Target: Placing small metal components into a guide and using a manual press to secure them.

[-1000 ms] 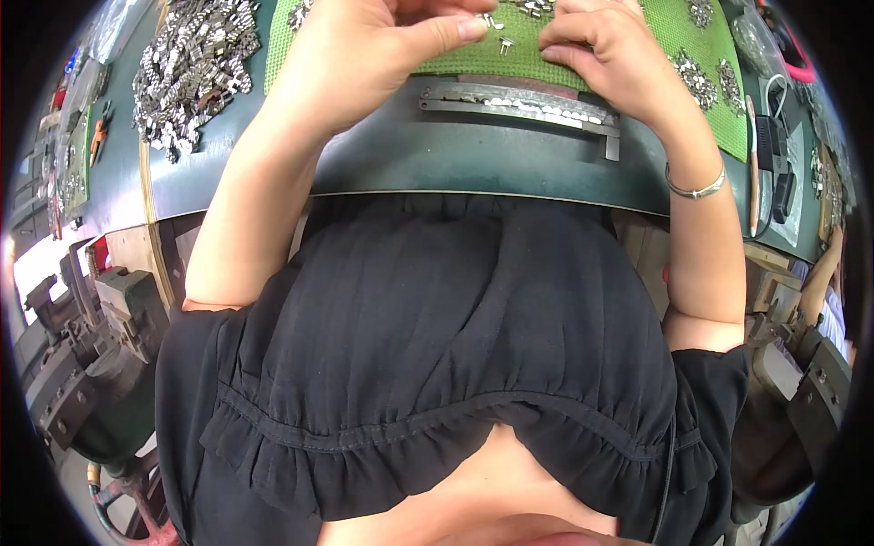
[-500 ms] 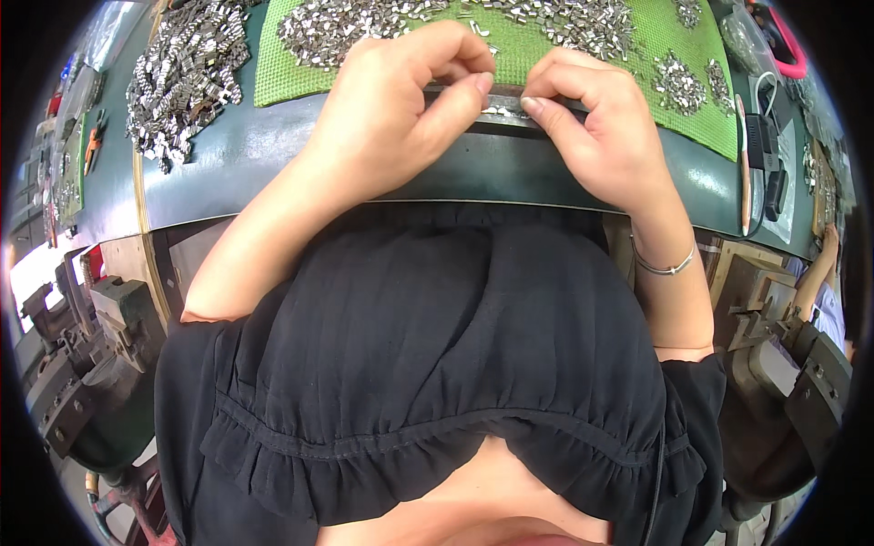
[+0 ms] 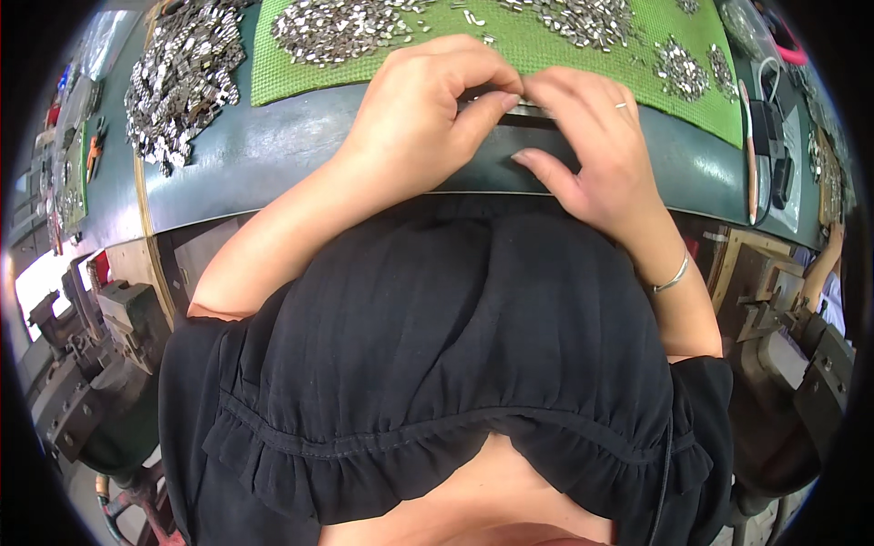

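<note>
My left hand is closed in a pinch, thumb and index tips pressed together at the near edge of the green mat. What lies between those fingertips is too small to make out. Just beside them a narrow metal strip shows in part; both hands cover much of it. My right hand is open over the strip's right end, its thumb spread well away from the slightly blurred fingers. Piles of small shiny metal pieces lie on the mat beyond my hands, with another heap farther right.
A large heap of linked-looking metal pieces sits on the dark table at the left. Smaller piles are on the mat's right. A pencil-like stick and black cabled device lie beyond. Bench machines flank me; another person's arm shows at right.
My right thumb has parted from its fingers, opening the hand, which has turned and dropped slightly. My left hand has shifted right along the strip, still pinched.
</note>
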Action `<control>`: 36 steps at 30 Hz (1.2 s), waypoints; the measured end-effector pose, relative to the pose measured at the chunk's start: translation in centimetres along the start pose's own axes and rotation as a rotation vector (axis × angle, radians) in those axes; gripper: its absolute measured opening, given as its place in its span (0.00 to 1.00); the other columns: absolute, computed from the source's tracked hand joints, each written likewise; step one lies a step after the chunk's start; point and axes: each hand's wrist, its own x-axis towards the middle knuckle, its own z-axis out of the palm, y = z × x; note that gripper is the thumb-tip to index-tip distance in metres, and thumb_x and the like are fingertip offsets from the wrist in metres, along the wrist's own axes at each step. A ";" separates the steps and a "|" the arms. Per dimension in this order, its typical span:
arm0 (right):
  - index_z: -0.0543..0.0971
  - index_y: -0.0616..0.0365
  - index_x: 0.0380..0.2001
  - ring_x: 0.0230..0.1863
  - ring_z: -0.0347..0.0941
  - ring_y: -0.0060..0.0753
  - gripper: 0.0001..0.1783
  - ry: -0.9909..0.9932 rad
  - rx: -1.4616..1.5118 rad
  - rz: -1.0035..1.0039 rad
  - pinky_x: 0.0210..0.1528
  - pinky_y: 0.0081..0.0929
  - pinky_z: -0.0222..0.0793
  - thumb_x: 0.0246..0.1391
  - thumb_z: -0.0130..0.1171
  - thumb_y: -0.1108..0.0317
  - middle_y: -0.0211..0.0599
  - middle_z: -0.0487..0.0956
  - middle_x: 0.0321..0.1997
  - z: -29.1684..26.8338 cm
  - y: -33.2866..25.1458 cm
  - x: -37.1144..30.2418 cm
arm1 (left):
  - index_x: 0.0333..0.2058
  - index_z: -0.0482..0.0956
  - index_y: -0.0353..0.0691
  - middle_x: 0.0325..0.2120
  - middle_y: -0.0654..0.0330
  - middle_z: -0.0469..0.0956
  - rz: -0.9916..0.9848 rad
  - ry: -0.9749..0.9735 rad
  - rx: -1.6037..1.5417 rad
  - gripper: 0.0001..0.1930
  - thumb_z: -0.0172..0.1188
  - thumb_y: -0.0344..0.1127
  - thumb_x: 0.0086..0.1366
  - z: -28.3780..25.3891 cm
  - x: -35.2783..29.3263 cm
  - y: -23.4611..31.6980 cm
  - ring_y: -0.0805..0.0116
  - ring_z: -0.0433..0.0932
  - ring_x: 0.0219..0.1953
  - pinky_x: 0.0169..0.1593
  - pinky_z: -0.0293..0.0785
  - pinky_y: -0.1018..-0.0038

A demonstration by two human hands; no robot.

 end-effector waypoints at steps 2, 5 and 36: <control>0.74 0.56 0.59 0.54 0.72 0.46 0.39 0.027 0.090 0.086 0.56 0.40 0.64 0.41 0.73 0.58 0.41 0.76 0.53 0.2 0.4 -0.8 | 0.34 0.81 0.33 0.34 0.55 0.82 0.016 0.017 0.069 0.04 0.65 0.24 0.60 0.1 -0.2 0.0 0.61 0.82 0.36 0.41 0.77 0.72; 0.71 0.56 0.62 0.54 0.72 0.48 0.42 0.064 0.093 0.107 0.57 0.41 0.64 0.42 0.74 0.57 0.42 0.76 0.53 0.6 0.5 -1.8 | 0.33 0.81 0.35 0.34 0.56 0.83 0.133 0.063 0.190 0.05 0.66 0.23 0.57 0.6 -0.3 0.0 0.59 0.82 0.35 0.39 0.78 0.70; 0.78 0.68 0.46 0.38 0.78 0.28 0.28 0.628 0.237 0.820 0.43 0.26 0.76 0.41 0.77 0.73 0.39 0.81 0.42 -17.2 -4.4 -20.0 | 0.39 0.77 0.33 0.21 0.49 0.75 0.714 -0.473 0.041 0.16 0.69 0.40 0.62 11.2 15.8 12.4 0.54 0.76 0.22 0.29 0.71 0.66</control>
